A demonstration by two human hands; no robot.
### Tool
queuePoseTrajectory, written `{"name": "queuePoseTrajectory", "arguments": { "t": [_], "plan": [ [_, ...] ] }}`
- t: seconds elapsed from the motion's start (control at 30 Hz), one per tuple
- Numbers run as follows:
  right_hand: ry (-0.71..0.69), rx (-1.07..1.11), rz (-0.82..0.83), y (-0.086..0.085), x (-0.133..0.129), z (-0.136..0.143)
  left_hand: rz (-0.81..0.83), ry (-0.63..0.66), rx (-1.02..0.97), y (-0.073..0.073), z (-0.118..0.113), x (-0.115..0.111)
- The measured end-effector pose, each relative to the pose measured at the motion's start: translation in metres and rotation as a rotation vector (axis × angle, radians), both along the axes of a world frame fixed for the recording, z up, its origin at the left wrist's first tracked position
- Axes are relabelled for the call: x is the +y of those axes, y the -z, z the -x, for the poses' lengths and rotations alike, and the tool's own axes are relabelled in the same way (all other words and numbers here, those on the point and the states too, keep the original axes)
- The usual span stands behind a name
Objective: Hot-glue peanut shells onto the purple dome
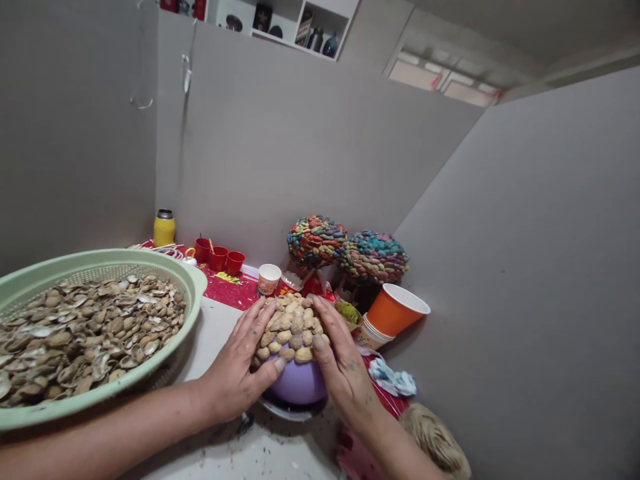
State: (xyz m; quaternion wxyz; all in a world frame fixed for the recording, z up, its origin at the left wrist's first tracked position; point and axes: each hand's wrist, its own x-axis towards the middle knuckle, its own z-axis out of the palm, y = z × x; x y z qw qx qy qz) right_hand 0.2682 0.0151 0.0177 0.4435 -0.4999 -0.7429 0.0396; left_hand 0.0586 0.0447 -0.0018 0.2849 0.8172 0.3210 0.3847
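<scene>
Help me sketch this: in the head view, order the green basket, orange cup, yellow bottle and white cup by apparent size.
Green basket
Orange cup
Yellow bottle and white cup: look alike

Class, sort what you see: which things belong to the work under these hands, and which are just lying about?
In the work:
- purple ball, nutshells on top, between left hand and right hand
- dish beneath
- green basket of similar shells, probably

Seemingly lying about:
- yellow bottle
- red cups
- orange cup
- blue-and-white cloth
</scene>
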Motion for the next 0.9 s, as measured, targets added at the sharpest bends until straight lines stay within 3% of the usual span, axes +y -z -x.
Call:
{"name": "queuePoseTrajectory", "arguments": {
  "t": [0.6, 0.8, 0.9],
  "plan": [
    [0.023, -0.011, -0.046, -0.005, -0.003, -0.002, -0.027, 0.009, -0.025, 0.004, 0.003, 0.002],
    [0.209, -0.069, -0.032, -0.029, -0.049, -0.024, -0.032, -0.035, -0.08, 0.003, 0.007, -0.001],
    [0.27, -0.223, 0.062, -0.021, -0.082, -0.043, -0.13, -0.052, -0.202, -0.01, 0.011, -0.014]
  ]
}}
